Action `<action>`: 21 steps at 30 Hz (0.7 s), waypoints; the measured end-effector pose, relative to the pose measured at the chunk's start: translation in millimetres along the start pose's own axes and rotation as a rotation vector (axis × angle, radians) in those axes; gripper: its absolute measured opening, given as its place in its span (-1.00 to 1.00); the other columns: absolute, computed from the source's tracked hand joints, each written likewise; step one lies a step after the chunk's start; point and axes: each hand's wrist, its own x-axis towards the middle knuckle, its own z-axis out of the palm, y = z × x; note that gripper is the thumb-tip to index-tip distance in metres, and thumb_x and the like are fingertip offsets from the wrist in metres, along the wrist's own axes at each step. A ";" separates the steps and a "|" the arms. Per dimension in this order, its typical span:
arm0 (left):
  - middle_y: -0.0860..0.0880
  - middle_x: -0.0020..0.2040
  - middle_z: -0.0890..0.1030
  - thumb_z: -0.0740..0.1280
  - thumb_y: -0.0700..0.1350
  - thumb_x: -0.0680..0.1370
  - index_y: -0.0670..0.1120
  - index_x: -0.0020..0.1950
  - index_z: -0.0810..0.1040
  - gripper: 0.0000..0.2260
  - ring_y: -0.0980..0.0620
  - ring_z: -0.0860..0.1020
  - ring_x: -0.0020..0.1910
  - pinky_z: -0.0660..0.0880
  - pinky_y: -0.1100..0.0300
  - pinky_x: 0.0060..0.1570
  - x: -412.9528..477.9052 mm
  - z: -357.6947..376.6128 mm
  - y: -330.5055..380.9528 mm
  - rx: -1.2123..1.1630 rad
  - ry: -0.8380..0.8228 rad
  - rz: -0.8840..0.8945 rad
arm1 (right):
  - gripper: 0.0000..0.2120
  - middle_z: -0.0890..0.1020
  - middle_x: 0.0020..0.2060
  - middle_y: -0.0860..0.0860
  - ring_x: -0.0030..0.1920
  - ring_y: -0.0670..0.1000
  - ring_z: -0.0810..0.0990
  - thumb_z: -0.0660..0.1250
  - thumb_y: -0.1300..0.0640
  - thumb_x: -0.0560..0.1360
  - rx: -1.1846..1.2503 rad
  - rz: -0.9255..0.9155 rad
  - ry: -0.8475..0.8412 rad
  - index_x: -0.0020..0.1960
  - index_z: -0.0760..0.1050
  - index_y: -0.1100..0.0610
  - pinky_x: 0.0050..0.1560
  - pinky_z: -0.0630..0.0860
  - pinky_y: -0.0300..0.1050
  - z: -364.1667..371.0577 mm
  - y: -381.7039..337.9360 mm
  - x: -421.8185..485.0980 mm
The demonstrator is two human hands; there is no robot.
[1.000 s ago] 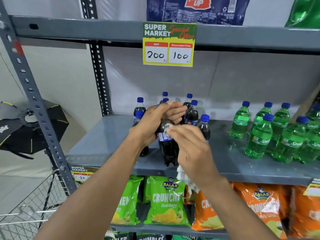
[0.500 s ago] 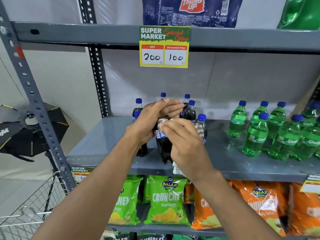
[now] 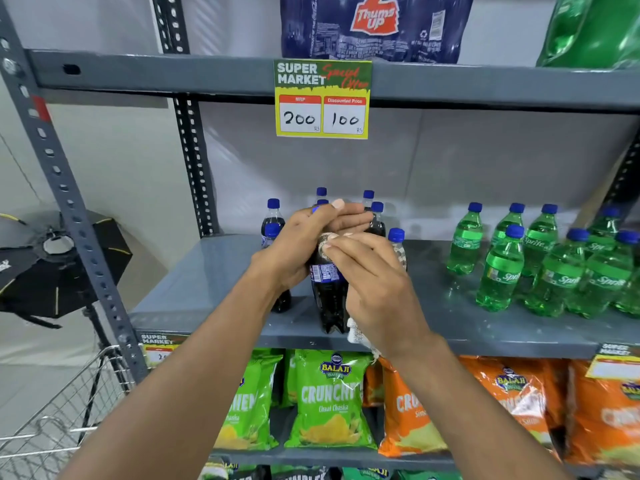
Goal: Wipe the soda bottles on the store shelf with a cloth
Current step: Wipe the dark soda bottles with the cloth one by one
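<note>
A dark cola bottle [image 3: 330, 299] with a blue label is held upright just above the grey shelf [image 3: 214, 282]. My left hand [image 3: 304, 244] wraps its neck and cap from the left. My right hand [image 3: 374, 282] presses a white cloth [image 3: 356, 332] against the bottle's shoulder; the cloth's tail hangs below my palm. Several more cola bottles [image 3: 273, 216] with blue caps stand behind my hands. Several green Sprite bottles [image 3: 500, 271] stand on the same shelf to the right.
A yellow price tag [image 3: 322, 98] hangs from the upper shelf edge. Large wrapped soda packs [image 3: 374, 26] sit on top. Green and orange chip bags [image 3: 329, 400] fill the shelf below. A wire shopping cart [image 3: 52, 420] stands at lower left beside the perforated upright [image 3: 62, 188].
My right hand with the cloth has slid up the bottle from its middle to its shoulder. My left hand keeps its hold at the neck.
</note>
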 end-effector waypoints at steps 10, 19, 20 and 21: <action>-0.21 0.21 0.68 0.14 -0.08 0.70 -0.20 0.19 0.62 -0.69 -0.10 0.63 0.26 0.51 0.03 0.30 2.8 -7.9 -1.2 -0.060 0.010 0.003 | -0.61 0.63 0.22 0.12 0.23 0.17 0.53 0.15 0.48 0.52 -0.017 -0.082 -0.173 0.26 0.57 0.33 0.36 0.44 -0.03 0.0 -7.4 -49.4; -0.24 0.25 0.66 0.14 -0.09 0.70 -0.26 0.27 0.57 -0.67 -0.11 0.62 0.28 0.53 0.07 0.28 -0.6 -7.8 -4.1 -0.050 0.015 0.000 | -0.67 0.66 0.18 0.11 0.18 0.16 0.55 0.19 0.44 0.55 0.045 -0.052 -0.061 0.22 0.60 0.31 0.38 0.42 -0.08 2.4 5.3 -11.1; -0.24 0.24 0.66 0.14 -0.09 0.70 -0.25 0.25 0.58 -0.67 -0.11 0.62 0.27 0.52 0.05 0.29 0.0 -10.9 -4.5 -0.080 0.026 0.009 | -0.65 0.65 0.19 0.10 0.20 0.15 0.53 0.16 0.45 0.55 0.066 -0.071 -0.092 0.23 0.59 0.31 0.41 0.40 -0.10 1.9 3.3 -23.5; -0.24 0.23 0.66 0.14 -0.09 0.70 -0.24 0.24 0.59 -0.68 -0.12 0.62 0.27 0.52 0.03 0.30 0.2 -14.1 -4.2 -0.106 0.033 0.018 | -0.62 0.64 0.20 0.08 0.22 0.14 0.52 0.15 0.48 0.53 0.084 -0.082 -0.123 0.24 0.59 0.30 0.42 0.39 -0.10 2.2 0.7 -36.9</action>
